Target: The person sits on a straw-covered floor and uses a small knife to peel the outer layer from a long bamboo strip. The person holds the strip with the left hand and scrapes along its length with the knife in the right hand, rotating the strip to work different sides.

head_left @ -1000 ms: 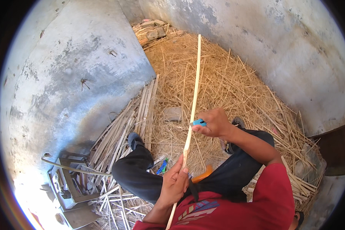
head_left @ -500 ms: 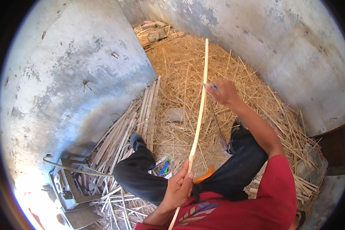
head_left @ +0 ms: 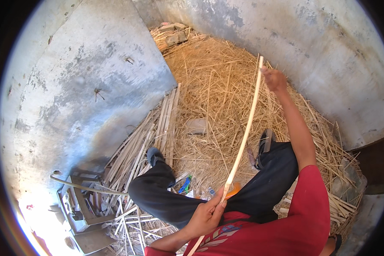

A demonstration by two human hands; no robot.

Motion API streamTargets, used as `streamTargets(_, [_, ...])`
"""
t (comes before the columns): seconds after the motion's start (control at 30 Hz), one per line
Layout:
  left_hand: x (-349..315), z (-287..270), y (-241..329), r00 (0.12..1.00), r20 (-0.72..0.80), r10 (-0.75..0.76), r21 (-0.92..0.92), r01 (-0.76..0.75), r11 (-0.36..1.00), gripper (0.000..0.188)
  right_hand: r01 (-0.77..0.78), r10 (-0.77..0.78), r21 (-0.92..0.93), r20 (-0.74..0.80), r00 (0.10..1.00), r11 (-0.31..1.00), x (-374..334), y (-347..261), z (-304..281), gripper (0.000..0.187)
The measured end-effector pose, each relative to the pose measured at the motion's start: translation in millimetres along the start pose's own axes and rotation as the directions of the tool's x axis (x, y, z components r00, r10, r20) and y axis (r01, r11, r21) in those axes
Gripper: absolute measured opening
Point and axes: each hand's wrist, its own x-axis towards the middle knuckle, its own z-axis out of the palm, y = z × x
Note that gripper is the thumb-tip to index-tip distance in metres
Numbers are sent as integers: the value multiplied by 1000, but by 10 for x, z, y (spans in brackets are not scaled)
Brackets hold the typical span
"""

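Note:
A long pale bamboo strip (head_left: 248, 132) slants up from my lap, bowing slightly, its far end over the straw. My left hand (head_left: 208, 215) is closed around its lower part, thumb along it, close to my red shirt. The strip's tail passes beneath that hand to the lower edge of the view. Near the far end, my right hand (head_left: 274, 80) is closed with its fingertips at the strip's edge. That hand is a little blurred and hides what it grips, a small blue tool seen there half a second ago. A thin sliver stands beside the strip's tip.
Loose straw and shavings (head_left: 217, 77) cover the floor. Split strips (head_left: 164, 123) lie piled at left, by a grey wall (head_left: 102, 72). A flat block (head_left: 196, 126) lies between my feet, and a wooden frame (head_left: 83, 205) stands at lower left. Another wall (head_left: 320, 64) curves along the right.
My right hand has moved away from me and rightward, toward the strip's far end. The strip's far end has swung right, and my left hand has shifted slightly right with it.

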Motion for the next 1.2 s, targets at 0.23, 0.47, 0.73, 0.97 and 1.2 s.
streamTargets(0.23, [-80, 97, 124, 970, 229, -85, 70, 70, 995, 51, -583, 610, 198, -127, 782, 788, 232, 1604, -198, 94])
streamTargets(0.47, [148, -211, 201, 970, -194, -145, -286, 85, 954, 52, -331, 510, -408, 490, 707, 851, -322, 1100, 43, 80])
streamTargets(0.73, [350, -298, 303, 965, -264, -2, -387, -104, 916, 52, 279, -481, 532, 287, 828, 799, -1263, -1183, -252, 60])
streamTargets(0.97, [385, -222, 347, 956, -290, -41, -398, -81, 914, 52, 640, -709, 383, 60, 702, 666, -1662, -1784, -429, 53])
streamTargets(1.2, [368, -297, 348, 955, -296, -1, -451, -139, 882, 52, 708, -739, 336, -47, 672, 621, -1735, -1847, -406, 52])
